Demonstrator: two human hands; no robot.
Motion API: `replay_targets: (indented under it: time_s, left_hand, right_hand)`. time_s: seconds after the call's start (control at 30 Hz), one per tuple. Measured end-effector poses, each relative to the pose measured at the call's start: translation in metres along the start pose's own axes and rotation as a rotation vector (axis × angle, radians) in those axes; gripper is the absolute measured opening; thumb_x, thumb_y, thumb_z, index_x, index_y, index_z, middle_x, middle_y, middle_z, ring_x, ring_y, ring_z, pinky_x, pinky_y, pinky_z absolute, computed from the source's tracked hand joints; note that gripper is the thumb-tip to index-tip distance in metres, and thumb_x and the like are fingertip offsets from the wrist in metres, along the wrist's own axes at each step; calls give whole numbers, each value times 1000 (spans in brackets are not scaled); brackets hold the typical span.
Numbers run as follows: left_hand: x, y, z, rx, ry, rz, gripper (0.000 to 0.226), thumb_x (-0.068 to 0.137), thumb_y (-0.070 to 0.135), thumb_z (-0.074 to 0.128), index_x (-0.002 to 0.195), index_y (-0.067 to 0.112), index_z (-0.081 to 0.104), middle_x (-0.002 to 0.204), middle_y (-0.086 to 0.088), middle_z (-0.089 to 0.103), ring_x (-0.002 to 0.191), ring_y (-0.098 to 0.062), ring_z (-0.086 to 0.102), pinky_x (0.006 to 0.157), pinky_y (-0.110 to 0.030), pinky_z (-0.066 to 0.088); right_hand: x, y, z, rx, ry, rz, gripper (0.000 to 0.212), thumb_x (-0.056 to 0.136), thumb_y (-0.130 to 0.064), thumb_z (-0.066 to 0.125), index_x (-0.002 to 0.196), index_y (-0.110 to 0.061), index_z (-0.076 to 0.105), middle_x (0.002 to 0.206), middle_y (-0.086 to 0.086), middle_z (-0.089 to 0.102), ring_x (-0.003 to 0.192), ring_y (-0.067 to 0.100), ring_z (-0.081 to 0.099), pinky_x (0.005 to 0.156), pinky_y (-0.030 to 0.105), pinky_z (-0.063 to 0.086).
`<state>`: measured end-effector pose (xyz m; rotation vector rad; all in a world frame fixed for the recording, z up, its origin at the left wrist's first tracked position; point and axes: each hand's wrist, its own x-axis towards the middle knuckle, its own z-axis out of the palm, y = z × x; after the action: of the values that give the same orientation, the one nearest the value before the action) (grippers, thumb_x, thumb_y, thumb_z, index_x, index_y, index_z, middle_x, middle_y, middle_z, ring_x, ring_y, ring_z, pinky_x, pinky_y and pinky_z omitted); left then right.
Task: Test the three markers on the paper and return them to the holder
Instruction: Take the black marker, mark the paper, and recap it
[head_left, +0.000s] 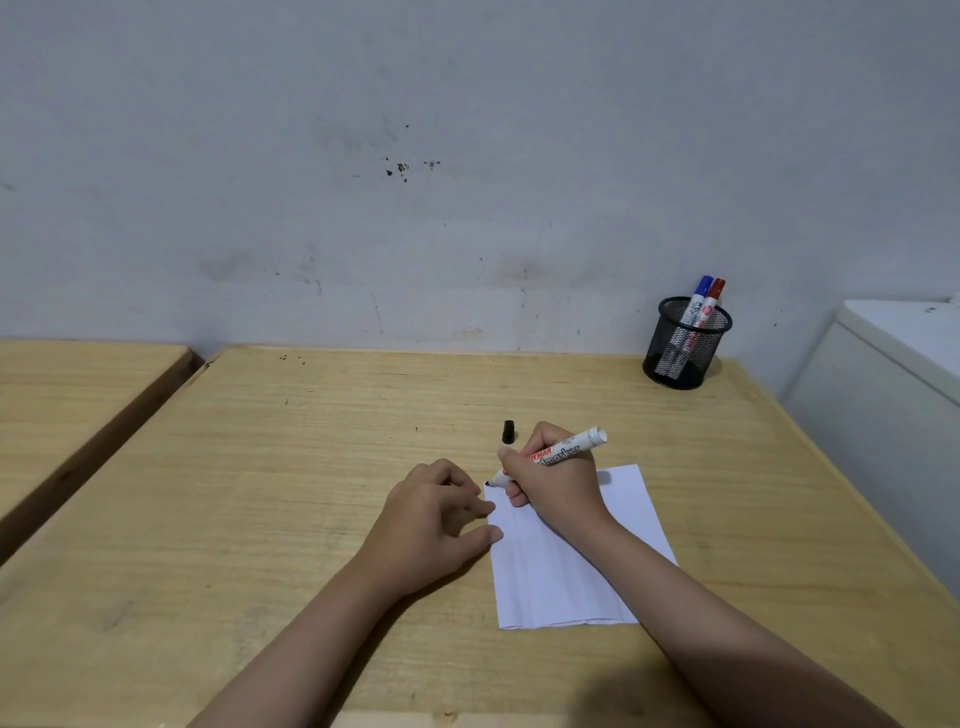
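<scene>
My right hand (553, 480) grips an uncapped white marker (569, 451) with a black tip, the tip touching the top left corner of the white paper (566, 571). My left hand (441, 512) rests on the table with its fingertips pressing the paper's left edge. The marker's black cap (508, 432) stands on the table just beyond my hands. A black mesh holder (684, 343) at the far right of the table holds a blue-capped marker (698, 296) and a red-capped marker (712, 300), both upright.
The wooden table (260, 493) butts against a stained grey wall. A second wooden table (62, 395) sits to the left across a narrow gap. A white cabinet (893, 384) stands past the table's right edge.
</scene>
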<state>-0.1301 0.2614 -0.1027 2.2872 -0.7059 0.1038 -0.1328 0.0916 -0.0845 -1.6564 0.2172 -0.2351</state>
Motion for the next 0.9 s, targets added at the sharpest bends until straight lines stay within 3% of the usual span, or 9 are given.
replay_targets:
  time_s: [0.3,0.53,0.7,0.83,0.9]
  left_hand:
    - [-1,1,1,2,34,24,33,63,56,65,82,30,73,86,16,61,87,-2,55,77,-27,47]
    - [0,2,0,0,16,27,25,66,51,66,78,30,69,85,13,62,87,-4,56,79,-31,49]
    - [20,10,-8,-41,-63,-55,17,72,41,67,63,27,62,81,8,62,76,-6,61,71,-34,53]
    - [52,20,-5,-62,112,-97,4,79,22,63,78,21,59,84,4,63,75,-9,59,63,-25,48]
    - [70,24,-3,-78,121,-102,15,81,19,62,95,22,59,95,3,61,78,-11,59,68,-27,49]
  right_hand:
    - [1,-2,-2,-3,-7,55,31,74,2,63,56,-11,42,56,16,57,35,13,53,38,23,42]
    - [0,-3,-9,290,146,43,25,80,-11,70,67,-8,50,48,-1,63,43,14,57,47,31,52]
    - [2,-5,-11,470,196,58,23,79,-13,74,74,-8,51,59,6,66,50,16,59,62,37,56]
    - [3,-10,-17,592,160,55,22,77,-14,74,84,-7,55,72,10,67,60,15,64,71,32,59]
    - [4,-13,-23,671,141,43,23,75,-11,74,87,-7,56,79,12,66,66,14,67,74,29,60]
